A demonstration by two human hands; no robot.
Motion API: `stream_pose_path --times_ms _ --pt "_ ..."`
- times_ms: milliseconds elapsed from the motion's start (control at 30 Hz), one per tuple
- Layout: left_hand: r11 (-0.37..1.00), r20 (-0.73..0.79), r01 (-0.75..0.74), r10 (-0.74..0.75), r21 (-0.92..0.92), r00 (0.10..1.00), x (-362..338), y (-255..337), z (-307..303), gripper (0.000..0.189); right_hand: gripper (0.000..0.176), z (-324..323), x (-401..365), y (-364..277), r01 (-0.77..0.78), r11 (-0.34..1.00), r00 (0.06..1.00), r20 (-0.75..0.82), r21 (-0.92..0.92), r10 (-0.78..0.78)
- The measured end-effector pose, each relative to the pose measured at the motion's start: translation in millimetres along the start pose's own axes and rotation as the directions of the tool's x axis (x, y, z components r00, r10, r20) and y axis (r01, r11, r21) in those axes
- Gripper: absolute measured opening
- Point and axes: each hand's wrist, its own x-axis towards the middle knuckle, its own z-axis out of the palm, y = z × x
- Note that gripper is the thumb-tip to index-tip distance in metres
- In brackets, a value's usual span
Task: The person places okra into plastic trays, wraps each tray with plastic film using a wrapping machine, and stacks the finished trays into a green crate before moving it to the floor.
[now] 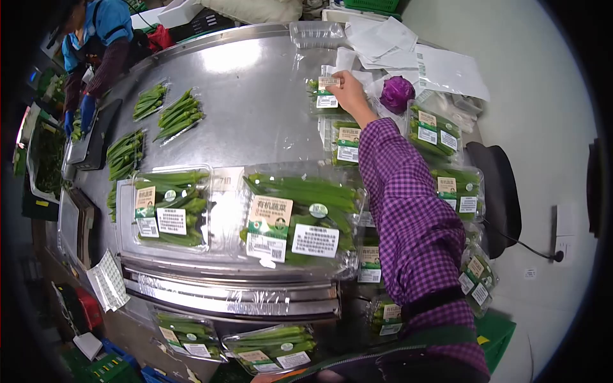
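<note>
My right hand [351, 94], in a purple checked sleeve, reaches to the far right side of the steel table. Its fingers are closed at the right edge of a labelled okra pack [313, 102], beside the tan and white label [329, 91]. The fingertips are partly hidden. Nearer to me along the forearm lies another labelled okra pack [345, 142]. Two larger-looking okra packs, one on the left [171, 207] and one on the right [300, 220], lie on the wrapping machine close to me. My left hand does not show.
A red cabbage [397, 94], white papers [386, 45] and a clear tray [317, 34] lie at the back right. More okra packs [435, 133] line the right side. Unlabelled okra packs [180, 115] lie on the left. A co-worker [96, 45] in blue gloves works at the far left.
</note>
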Motion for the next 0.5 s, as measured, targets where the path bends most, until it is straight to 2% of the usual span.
stream_pose_path --times_ms 67,100,167,300,367,433,500 --pt "0.999 0.002 0.043 -0.043 -0.032 0.999 -0.9 5.0 -4.2 0.033 0.038 2.1 3.2 1.7 -0.048 0.986 0.992 0.108 -0.162 0.066" --pt "0.997 0.004 0.059 -0.059 -0.046 0.998 -0.4 6.9 -4.8 0.033 0.038 0.9 3.0 0.6 -0.051 0.985 0.991 0.111 -0.166 0.07" --pt "0.994 0.007 0.082 -0.082 -0.071 0.997 0.0 11.2 -7.5 0.035 0.041 -3.6 -1.9 -1.4 0.225 0.865 0.974 0.073 -0.449 -0.215" --pt "0.991 0.021 0.09 -0.088 -0.102 0.996 3.9 18.0 -10.4 0.037 0.042 -23.7 -21.3 -6.8 0.32 0.826 0.947 0.137 -0.464 -0.29" --pt "0.989 0.032 0.087 -0.084 -0.116 0.996 2.9 17.1 -10.9 0.038 0.042 -25.2 -35.4 6.1 0.44 0.704 0.898 0.27 -0.558 -0.348" --pt "0.988 0.046 0.082 -0.077 -0.131 0.996 0.4 14.1 -14.4 0.04 0.046 -34.4 -38.7 6.8 0.427 0.718 0.904 0.257 -0.549 -0.341" --pt "0.986 0.063 0.075 -0.066 -0.152 0.996 -5.0 5.3 -24.3 0.041 0.047 -47.8 -38.2 8.6 0.294 0.842 0.939 -0.029 -0.453 -0.343"
